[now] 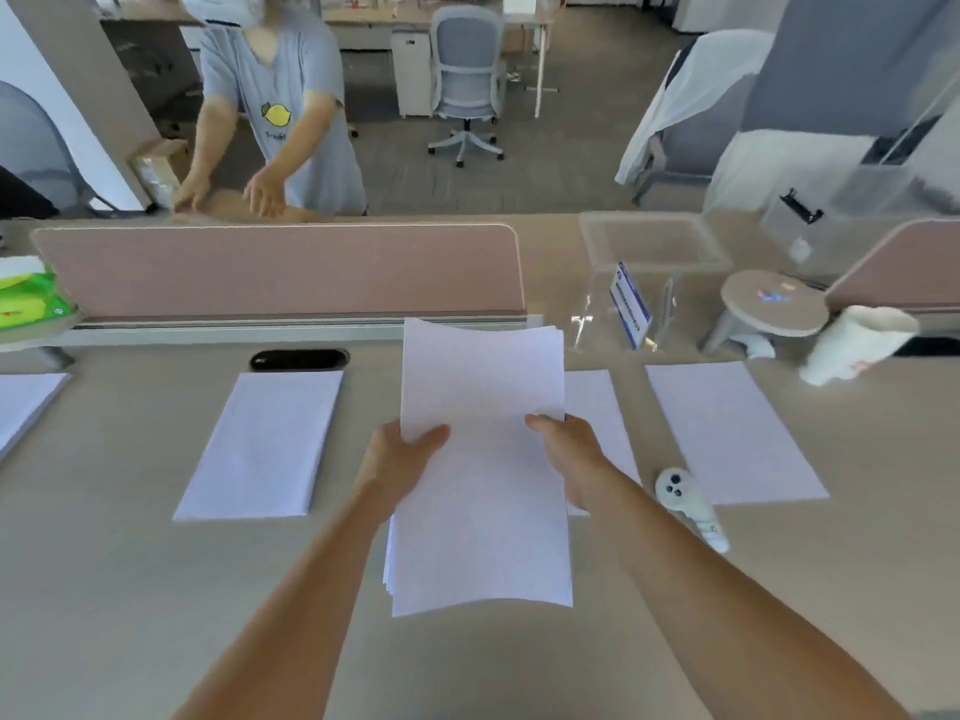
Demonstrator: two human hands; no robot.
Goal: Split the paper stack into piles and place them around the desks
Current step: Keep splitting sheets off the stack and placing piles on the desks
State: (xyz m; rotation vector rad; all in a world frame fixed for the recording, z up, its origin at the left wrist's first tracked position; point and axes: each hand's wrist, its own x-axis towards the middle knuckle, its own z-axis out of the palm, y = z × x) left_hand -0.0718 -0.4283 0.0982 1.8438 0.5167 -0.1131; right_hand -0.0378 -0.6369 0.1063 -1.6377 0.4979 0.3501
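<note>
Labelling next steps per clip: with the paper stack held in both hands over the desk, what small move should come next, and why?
Probably peel a portion off the held stack with the right hand while the left hand holds the rest. Both hands grip its edges, it looks many sheets thick, and bare desk shows between the left pile and the half-hidden pile.

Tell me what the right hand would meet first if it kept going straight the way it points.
Probably the pink fabric desk divider: the right hand, gripping the white paper stack, points forward-left toward it. Depth is unclear.
</note>
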